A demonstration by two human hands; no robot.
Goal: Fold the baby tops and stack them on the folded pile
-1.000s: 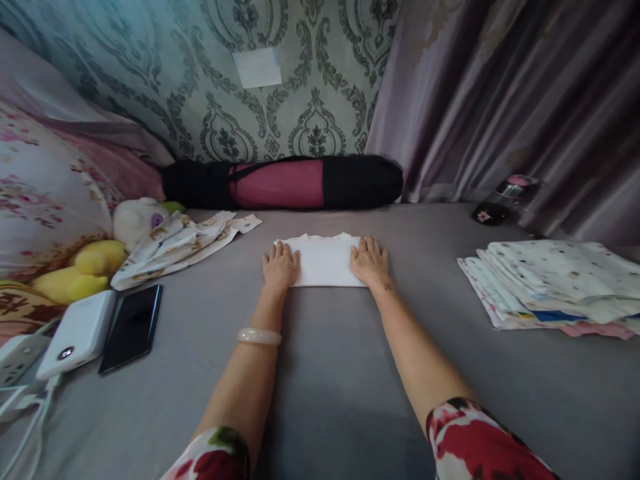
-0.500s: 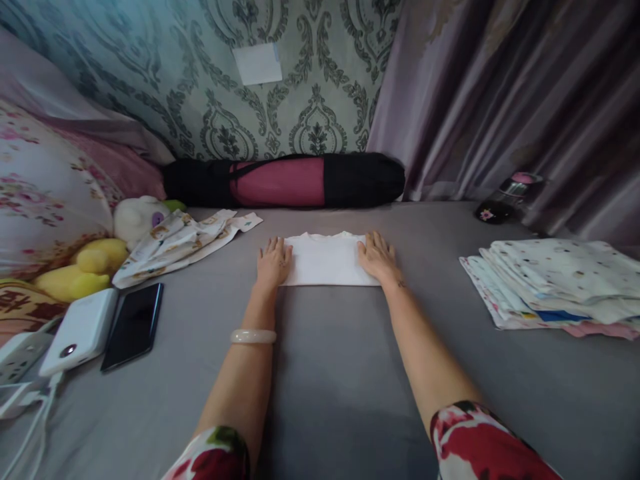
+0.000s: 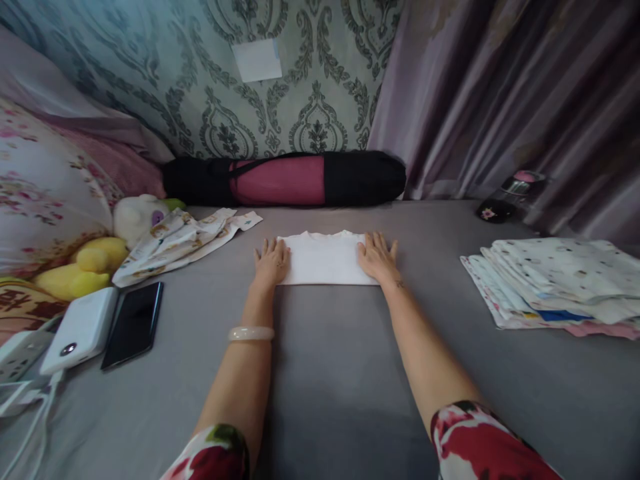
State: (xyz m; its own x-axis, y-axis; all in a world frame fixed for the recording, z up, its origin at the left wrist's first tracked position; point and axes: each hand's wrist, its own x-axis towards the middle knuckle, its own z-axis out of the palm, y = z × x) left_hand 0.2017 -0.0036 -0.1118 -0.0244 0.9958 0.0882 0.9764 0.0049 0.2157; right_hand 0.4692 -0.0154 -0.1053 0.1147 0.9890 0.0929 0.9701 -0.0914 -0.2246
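Observation:
A white folded shirt (image 3: 324, 261) lies flat on the grey bed sheet (image 3: 330, 373), its neckline edge toward the wall. My left hand (image 3: 273, 261) rests palm down on the shirt's left edge, fingers outstretched. On the right edge lies my right hand (image 3: 379, 257), also flat with its fingers apart. Neither hand grips the cloth. Parts of both side edges are hidden under the hands.
To the right is a stack of folded patterned clothes (image 3: 555, 280), with a dark bottle (image 3: 505, 200) behind it. A patterned garment (image 3: 180, 243), a phone (image 3: 134, 325), a white power bank (image 3: 80, 330) and plush toys (image 3: 95, 267) lie left. A black-and-pink bag (image 3: 280, 180) lines the wall.
My left hand has shifted very slightly left along the shirt's edge. My right hand stays nearly in place, its fingers spread a little wider. The shirt has hardly moved.

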